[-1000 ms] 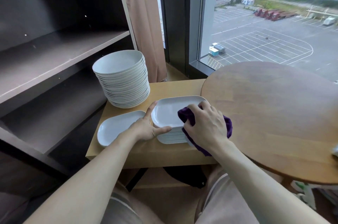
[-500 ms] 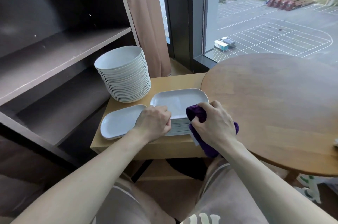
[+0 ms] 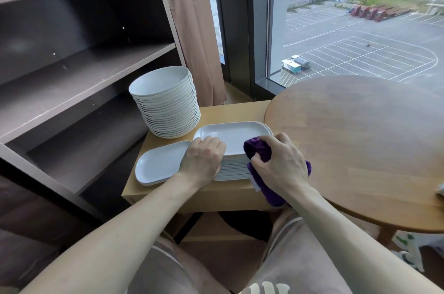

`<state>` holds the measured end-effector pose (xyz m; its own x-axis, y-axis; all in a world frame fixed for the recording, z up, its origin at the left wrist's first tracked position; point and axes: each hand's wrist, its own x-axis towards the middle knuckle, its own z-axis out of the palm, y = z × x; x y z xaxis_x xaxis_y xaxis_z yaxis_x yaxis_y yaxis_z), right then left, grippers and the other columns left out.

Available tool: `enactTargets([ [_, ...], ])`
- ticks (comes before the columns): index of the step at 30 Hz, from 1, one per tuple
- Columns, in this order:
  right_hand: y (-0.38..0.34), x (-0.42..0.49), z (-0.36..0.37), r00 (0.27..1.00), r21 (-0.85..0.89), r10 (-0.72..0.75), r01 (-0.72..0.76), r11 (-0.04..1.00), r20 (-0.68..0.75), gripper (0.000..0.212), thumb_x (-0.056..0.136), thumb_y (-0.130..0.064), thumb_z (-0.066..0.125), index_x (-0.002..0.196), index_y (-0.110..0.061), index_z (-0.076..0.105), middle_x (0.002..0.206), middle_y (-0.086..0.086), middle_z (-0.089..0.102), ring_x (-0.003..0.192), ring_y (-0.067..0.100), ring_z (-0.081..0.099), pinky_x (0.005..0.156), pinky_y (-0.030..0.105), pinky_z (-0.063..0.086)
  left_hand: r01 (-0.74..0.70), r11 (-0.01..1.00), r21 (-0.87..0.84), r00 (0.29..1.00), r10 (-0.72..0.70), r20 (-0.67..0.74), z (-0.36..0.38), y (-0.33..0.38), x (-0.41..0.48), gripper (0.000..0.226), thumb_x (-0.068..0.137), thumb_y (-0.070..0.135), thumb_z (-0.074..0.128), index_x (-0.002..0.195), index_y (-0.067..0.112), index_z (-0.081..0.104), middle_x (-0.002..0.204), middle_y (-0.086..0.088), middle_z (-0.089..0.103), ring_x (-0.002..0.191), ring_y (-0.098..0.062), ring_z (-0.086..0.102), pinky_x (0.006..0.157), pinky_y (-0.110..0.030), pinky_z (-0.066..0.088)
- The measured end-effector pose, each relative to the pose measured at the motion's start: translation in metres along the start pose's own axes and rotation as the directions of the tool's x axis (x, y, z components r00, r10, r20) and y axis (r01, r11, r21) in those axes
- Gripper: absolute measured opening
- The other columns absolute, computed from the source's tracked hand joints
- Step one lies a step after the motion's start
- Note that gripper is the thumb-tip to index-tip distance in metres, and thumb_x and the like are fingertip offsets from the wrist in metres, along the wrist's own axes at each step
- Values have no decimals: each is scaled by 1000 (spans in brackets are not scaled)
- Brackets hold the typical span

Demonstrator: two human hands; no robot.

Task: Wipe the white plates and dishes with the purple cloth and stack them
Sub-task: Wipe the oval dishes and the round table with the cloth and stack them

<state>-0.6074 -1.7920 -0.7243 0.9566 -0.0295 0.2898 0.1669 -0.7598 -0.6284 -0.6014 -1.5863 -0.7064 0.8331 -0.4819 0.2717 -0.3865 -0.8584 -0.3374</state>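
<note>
Curling from flat, the left grip (image 3: pixel 203 160) now holds the top plate (image 3: pixel 235 134) by its edge — right grip (image 3: pixel 280 165) clutching the cloth (image 3: pixel 258 149) — likely to lift it.

Purple cloth (image 3: pixel 259 151): bunched in my right hand (image 3: pixel 281 164), against the rectangular plate stack (image 3: pixel 235 135). Round dish stack (image 3: pixel 165 104): upright, behind-left. Separate rectangular plate (image 3: pixel 159 162): flat, just left.

I am watching through one wide-angle camera riding on the person's head, facing forward and down onto the low side table (image 3: pixel 240 112) from close above its near edge. The left hand (image 3: pixel 204 161) and right hand (image 3: pixel 281 164) are sitting mid-frame at that table. Shelving (image 3: pixel 84 72) is showing left of it, a window (image 3: pixel 360 41) beyond it, a round table (image 3: pixel 360 137) to its right.
</note>
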Motion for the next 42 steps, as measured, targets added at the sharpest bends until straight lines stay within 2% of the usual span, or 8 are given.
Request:
enactTargets([
  [4,0,-2,1,1000,18,-19,20,1000,-23,33,87,-36,65,120,-32,66,105,-8,56,88,21,56,78,35,48,2,999,35,993,2,-116,-3,-15,-4,27,63,3,80,73,11,56,69,-5,53,62,-25,53,53,-35,40],
  [9,-3,-6,5,999,30,-30,30,999,-14,33,86,-35,66,119,-32,67,107,-8,56,88,22,56,80,36,48,-9,994,105,981,29,-191,-9,-52,-24,25,63,-1,76,72,11,55,68,-6,49,62,-27,53,48,-38,41],
  [15,-13,-13,14,994,14,-106,105,994,28,34,87,-35,69,120,-26,68,108,-5,59,90,23,58,83,39,50,100,994,31,952,-87,-293,7,-87,-74,24,71,-1,70,77,10,49,69,-5,44,61,-27,47,50,-37,40],
  [21,-17,-14,19,991,-3,-119,119,993,59,35,88,-36,68,122,-27,68,111,-3,60,93,25,59,84,42,50,245,966,-83,948,-257,-188,37,-87,-109,29,71,0,77,78,11,51,71,-5,49,63,-26,51,49,-34,42],
  [27,-14,-16,21,992,2,-108,108,994,67,35,87,-36,68,121,-29,68,111,-5,59,93,24,58,83,39,49,393,907,-149,907,-410,-99,54,-80,-125,29,75,1,75,76,12,48,72,-3,49,65,-25,51,49,-33,40],
  [34,-11,-16,22,992,0,-107,107,994,66,34,87,-37,67,121,-31,67,111,-7,59,93,23,58,83,39,50,449,880,-158,892,-452,19,62,-79,-133,26,79,3,76,78,12,52,74,-4,52,68,-27,53,52,-37,45],
  [38,-11,-17,25,992,18,-99,98,995,76,32,86,-37,68,119,-33,66,109,-8,57,91,25,58,83,40,49,430,891,-148,903,-428,47,66,-81,-135,25,79,2,76,78,12,53,74,-3,53,67,-25,52,54,-32,38],
  [42,-11,-16,25,992,19,-99,97,995,77,33,87,-38,67,119,-33,66,110,-8,57,93,26,58,83,40,50,481,864,-149,877,-470,101,72,-87,-137,15,87,3,67,81,12,57,79,-3,55,74,-26,54,56,-34,39],
])
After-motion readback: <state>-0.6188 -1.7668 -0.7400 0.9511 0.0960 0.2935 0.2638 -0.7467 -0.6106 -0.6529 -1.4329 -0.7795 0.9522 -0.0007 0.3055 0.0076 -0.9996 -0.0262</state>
